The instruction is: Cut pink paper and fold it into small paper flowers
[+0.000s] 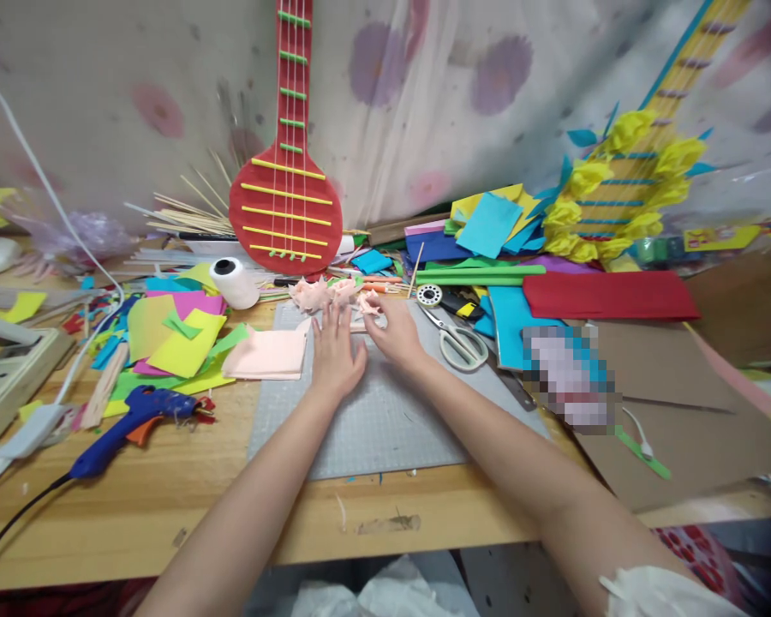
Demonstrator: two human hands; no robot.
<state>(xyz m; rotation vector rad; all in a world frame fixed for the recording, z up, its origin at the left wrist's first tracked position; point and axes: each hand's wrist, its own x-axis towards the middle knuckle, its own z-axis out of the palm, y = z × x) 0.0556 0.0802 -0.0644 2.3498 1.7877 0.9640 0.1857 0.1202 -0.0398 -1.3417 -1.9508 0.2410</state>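
Paper (367, 302), crumpled and pink, sits pinched in the right hand (395, 332) — the left hand (335, 353) spread open near more pink pieces (309, 294) — at the far edge of the grey mat (391, 420), between folded pink sheets (266, 353) and scissors (446, 329).

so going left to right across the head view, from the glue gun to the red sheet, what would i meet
Blue glue gun, pale pink sheets, left hand, right hand, scissors, red sheet.
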